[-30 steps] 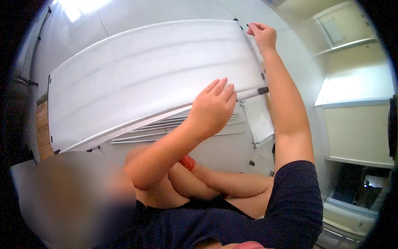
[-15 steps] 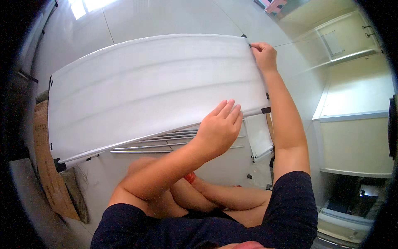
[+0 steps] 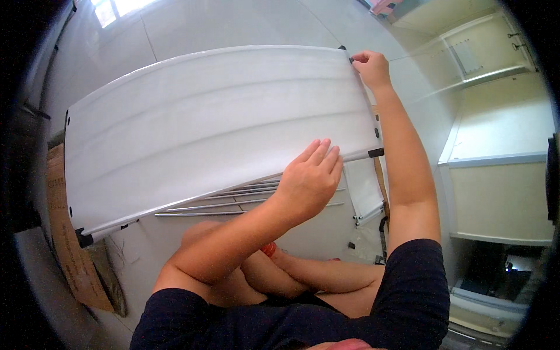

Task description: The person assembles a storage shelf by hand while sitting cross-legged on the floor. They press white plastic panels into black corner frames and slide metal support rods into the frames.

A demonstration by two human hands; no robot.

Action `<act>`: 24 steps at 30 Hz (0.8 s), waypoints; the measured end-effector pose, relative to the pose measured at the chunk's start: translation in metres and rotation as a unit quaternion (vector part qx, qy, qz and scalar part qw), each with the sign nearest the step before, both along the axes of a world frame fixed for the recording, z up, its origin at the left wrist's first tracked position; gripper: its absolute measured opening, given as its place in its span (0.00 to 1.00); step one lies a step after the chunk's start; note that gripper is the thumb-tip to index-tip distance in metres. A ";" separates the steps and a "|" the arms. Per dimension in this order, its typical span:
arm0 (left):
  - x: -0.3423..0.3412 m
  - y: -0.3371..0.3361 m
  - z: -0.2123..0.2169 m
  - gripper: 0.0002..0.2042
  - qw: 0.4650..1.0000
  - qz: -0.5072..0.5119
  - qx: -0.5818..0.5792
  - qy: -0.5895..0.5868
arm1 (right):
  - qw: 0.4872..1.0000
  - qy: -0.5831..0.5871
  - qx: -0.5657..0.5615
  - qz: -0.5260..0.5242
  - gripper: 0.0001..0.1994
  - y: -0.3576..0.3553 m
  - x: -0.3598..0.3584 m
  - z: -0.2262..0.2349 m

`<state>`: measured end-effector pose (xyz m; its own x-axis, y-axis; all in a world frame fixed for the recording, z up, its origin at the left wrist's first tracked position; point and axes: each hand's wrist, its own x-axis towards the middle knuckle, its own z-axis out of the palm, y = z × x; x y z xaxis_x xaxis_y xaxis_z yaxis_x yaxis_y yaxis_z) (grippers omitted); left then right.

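Note:
A long white fabric panel [image 3: 216,111] stretches in front of me, with metal tube along its near edge and black plastic connectors at its corners. My left hand [image 3: 310,182] lies flat over the near edge towards the right, fingers stretched out and resting on the fabric. At the far right corner my right hand [image 3: 371,68] pinches a small black plastic clip [image 3: 352,60] at the panel's right edge; its fingertips partly cover the clip. Another black clip [image 3: 377,133] sits lower on that edge, above the black corner connector [image 3: 376,153].
Several metal tubes [image 3: 251,204] lie on the tiled floor under the near edge. A smaller white panel [image 3: 364,189] is to their right, near a small black part [image 3: 351,245]. Flattened cardboard [image 3: 67,233] lies at the left. Pale cabinets [image 3: 499,204] stand at the right.
My right hand has moved slightly up, still pinching at the corner. The panel has shifted a little to the left at its left end. My left hand stays in place.

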<state>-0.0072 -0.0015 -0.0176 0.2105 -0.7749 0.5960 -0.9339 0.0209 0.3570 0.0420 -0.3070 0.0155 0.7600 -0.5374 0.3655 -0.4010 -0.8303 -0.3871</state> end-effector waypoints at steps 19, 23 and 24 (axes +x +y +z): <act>0.000 -0.001 0.000 0.14 1.000 0.010 0.002 0.004 | 0.997 0.029 0.066 -0.001 0.08 0.008 -0.005 -0.001; 0.000 -0.002 0.003 0.15 1.000 0.008 0.006 0.003 | 0.898 -0.115 0.415 -0.088 0.07 -0.016 0.002 -0.014; -0.001 -0.003 0.002 0.14 1.000 0.006 0.005 0.003 | 0.863 -0.128 0.479 -0.097 0.08 -0.020 0.001 -0.016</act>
